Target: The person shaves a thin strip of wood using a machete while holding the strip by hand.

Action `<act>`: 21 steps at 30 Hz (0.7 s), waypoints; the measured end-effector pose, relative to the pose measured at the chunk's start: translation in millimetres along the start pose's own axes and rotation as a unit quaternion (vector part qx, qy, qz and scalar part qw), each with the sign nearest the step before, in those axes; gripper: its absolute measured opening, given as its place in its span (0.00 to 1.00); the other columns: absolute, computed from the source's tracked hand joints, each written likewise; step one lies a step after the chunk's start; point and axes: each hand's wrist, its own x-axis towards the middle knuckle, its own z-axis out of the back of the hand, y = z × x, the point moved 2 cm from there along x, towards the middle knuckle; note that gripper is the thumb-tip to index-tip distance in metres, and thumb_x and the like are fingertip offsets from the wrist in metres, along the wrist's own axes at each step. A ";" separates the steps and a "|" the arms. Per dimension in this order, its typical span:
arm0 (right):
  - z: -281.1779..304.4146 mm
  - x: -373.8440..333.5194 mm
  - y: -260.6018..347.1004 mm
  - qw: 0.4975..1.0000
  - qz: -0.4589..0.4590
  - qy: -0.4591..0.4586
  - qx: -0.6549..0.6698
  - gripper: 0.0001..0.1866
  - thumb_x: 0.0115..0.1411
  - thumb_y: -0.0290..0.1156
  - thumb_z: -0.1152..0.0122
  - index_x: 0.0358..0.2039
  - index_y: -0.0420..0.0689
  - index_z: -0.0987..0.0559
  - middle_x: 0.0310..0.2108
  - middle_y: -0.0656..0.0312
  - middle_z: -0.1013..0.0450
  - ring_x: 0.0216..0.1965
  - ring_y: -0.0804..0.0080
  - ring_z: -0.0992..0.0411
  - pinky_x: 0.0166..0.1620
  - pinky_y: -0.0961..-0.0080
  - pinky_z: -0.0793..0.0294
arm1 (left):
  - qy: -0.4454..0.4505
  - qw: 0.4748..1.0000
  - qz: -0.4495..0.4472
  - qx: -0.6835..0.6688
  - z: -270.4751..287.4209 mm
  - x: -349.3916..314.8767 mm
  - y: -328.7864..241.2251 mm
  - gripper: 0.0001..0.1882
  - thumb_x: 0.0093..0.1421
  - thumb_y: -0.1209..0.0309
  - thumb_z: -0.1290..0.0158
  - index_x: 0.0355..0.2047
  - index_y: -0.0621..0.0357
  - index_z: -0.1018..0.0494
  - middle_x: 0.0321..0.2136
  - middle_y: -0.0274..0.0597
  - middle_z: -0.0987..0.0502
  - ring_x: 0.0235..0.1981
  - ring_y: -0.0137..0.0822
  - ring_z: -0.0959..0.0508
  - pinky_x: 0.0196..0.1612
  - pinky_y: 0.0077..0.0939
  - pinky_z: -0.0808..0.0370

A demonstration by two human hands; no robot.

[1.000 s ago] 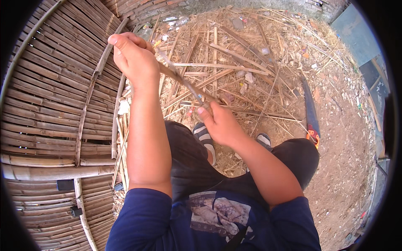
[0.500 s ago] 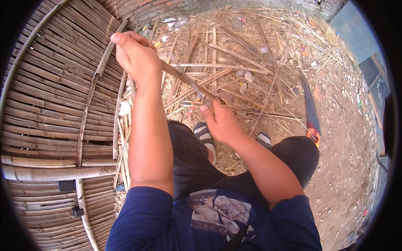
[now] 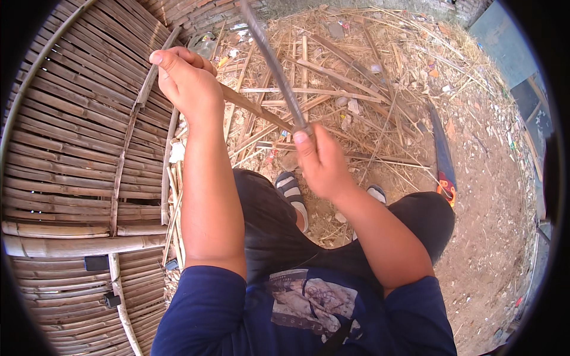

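Raised at the upper left, my left hand is closed round one end of a brown bamboo strip. The strip slants down and right from it toward my other hand. Near the middle, my right hand grips the handle of a long-bladed knife. Its dark, slightly blurred blade points up and away to the left, crossing over the strip in this view. Whether blade and strip touch, I cannot tell. Most of the knife's handle is hidden in my fingers.
A slatted bamboo panel stands close on my left. Split bamboo pieces and straw litter the ground ahead. A handsaw with an orange handle lies to the right. Brick walling runs along the far side.
The knife blade has swung up from along the strip to point away from me. My right hand has turned and shifted slightly right; my left has moved slightly left, still holding the strip.
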 end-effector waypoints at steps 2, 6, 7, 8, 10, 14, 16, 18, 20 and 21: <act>-5.4 1.3 -37.8 0.983 -0.048 0.055 -0.169 0.25 0.71 0.50 0.46 0.34 0.37 0.27 0.22 0.51 0.26 0.25 0.52 0.24 0.33 0.60 0.27 | 0.007 0.994 -0.060 0.086 -4.1 3.7 0.8 0.34 0.73 0.37 0.69 0.25 0.55 0.39 0.16 0.33 0.42 0.15 0.27 0.41 0.20 0.24 0.42; -9.0 7.0 -48.3 0.977 -0.083 0.092 -0.172 0.25 0.66 0.51 0.39 0.37 0.36 0.25 0.23 0.49 0.25 0.26 0.54 0.24 0.33 0.60 0.27 | -0.016 0.995 0.070 -0.067 7.5 4.5 0.2 0.34 0.73 0.37 0.68 0.23 0.54 0.40 0.15 0.31 0.43 0.15 0.26 0.44 0.21 0.24 0.42; -5.1 9.0 -49.0 0.980 -0.080 0.097 -0.157 0.25 0.65 0.51 0.37 0.38 0.36 0.25 0.23 0.49 0.25 0.26 0.55 0.23 0.33 0.60 0.27 | 0.000 0.996 0.054 -0.069 8.5 5.5 1.8 0.34 0.73 0.38 0.68 0.23 0.54 0.41 0.15 0.31 0.44 0.15 0.26 0.44 0.20 0.24 0.43; -2.2 9.6 -44.5 0.981 -0.072 0.105 -0.148 0.25 0.63 0.50 0.35 0.39 0.36 0.24 0.23 0.50 0.25 0.26 0.56 0.24 0.33 0.60 0.27 | -0.001 0.996 0.058 -0.070 9.1 6.2 1.9 0.34 0.73 0.38 0.68 0.23 0.54 0.41 0.15 0.31 0.44 0.15 0.26 0.44 0.20 0.24 0.43; 5.6 10.1 -29.4 0.983 -0.055 0.120 -0.130 0.26 0.60 0.48 0.30 0.41 0.35 0.24 0.23 0.50 0.25 0.26 0.58 0.24 0.32 0.60 0.27 | -0.002 0.995 0.065 -0.074 7.6 6.6 1.3 0.34 0.73 0.37 0.68 0.24 0.54 0.40 0.15 0.32 0.44 0.15 0.26 0.43 0.19 0.23 0.44; 10.6 9.2 12.8 0.992 -0.047 0.038 -0.115 0.25 0.57 0.41 0.29 0.45 0.35 0.24 0.26 0.49 0.23 0.30 0.58 0.20 0.35 0.61 0.25 | 0.006 0.997 0.036 -0.067 6.2 1.3 -0.1 0.34 0.73 0.38 0.68 0.24 0.55 0.40 0.15 0.32 0.43 0.15 0.26 0.42 0.19 0.22 0.45; 10.5 8.7 16.9 0.998 -0.028 -0.017 -0.053 0.24 0.57 0.39 0.30 0.46 0.35 0.25 0.29 0.46 0.22 0.34 0.54 0.19 0.38 0.59 0.23 | 0.006 0.997 0.033 -0.071 2.4 -0.3 -1.0 0.34 0.73 0.38 0.68 0.24 0.55 0.40 0.15 0.32 0.43 0.15 0.26 0.41 0.18 0.22 0.45; 6.3 5.9 -20.8 0.972 -0.078 0.066 -0.213 0.24 0.57 0.37 0.32 0.48 0.34 0.25 0.33 0.43 0.21 0.39 0.49 0.19 0.42 0.57 0.23 | 0.000 0.997 0.022 -0.069 -0.9 -1.7 -2.4 0.35 0.73 0.37 0.67 0.24 0.56 0.39 0.15 0.32 0.42 0.15 0.26 0.41 0.19 0.22 0.45; 0.5 4.5 -40.1 0.947 -0.112 0.106 -0.283 0.23 0.57 0.35 0.33 0.48 0.34 0.25 0.36 0.40 0.21 0.41 0.45 0.20 0.44 0.55 0.23 | -0.028 0.998 0.001 -0.060 -1.7 -0.3 -0.4 0.35 0.72 0.36 0.68 0.24 0.56 0.40 0.16 0.32 0.42 0.15 0.26 0.42 0.19 0.22 0.44; -4.1 3.9 -40.5 0.947 -0.122 0.105 -0.277 0.23 0.56 0.34 0.33 0.48 0.33 0.25 0.37 0.39 0.22 0.42 0.43 0.21 0.44 0.54 0.23 | -0.011 0.998 0.046 -0.047 1.3 -2.6 -6.1 0.35 0.72 0.36 0.68 0.23 0.55 0.41 0.16 0.32 0.42 0.15 0.26 0.42 0.19 0.21 0.42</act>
